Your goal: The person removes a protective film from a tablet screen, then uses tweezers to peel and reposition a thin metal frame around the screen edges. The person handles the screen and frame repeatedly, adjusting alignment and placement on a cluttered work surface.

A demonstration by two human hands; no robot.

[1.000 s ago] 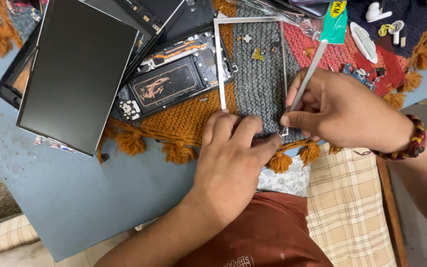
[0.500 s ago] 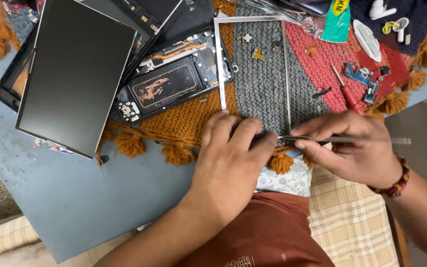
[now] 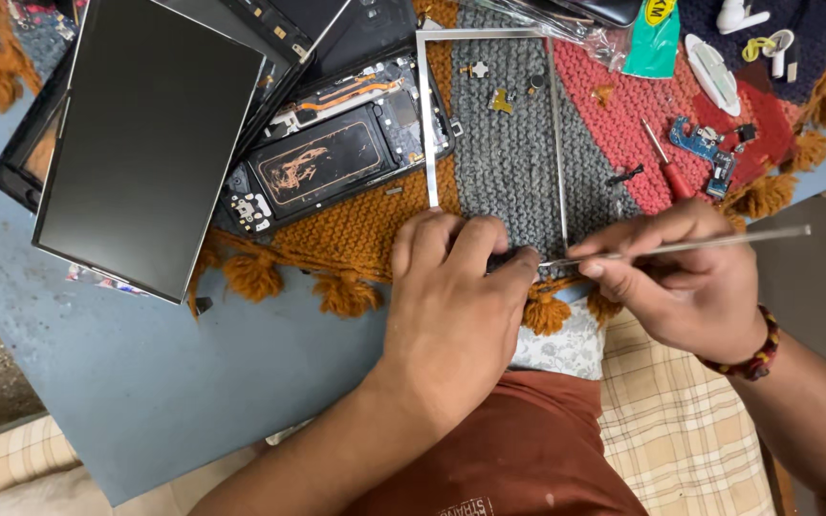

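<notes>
Left hand pressed down on the near end of a thin silver phone frame, fingers curled, fingertips hiding the frame's near edge; grip closed onto that edge, though what exactly sits under the fingertips cannot be told. Right hand just right of the frame's near right corner, grip pinched around slim metal tweezers held almost level, tips meeting the left fingertips at that corner, other end sticking out past the knuckles. Beaded bracelet on the right wrist.

Frame lying flat on a knitted mat, over its grey band, long sides running away from the body, far end near a clear plastic bag. Inside the frame, at its far end, a few tiny metal parts. Left of the frame, touching its left rail, an opened phone body with dark battery and orange ribbon cable showing. Farther left of the frame, a dark screen panel tilted over other dark panels. Right of the frame, on the mat's red band, a red-handled screwdriver, and beyond it a small blue circuit board. Farther right of the frame, at the far side, white earbuds and a white oval case piece. Mat's orange tassels hanging over the blue desk on the frame's near left. Rust-coloured clothing and checked cloth below the frame's near end.
</notes>
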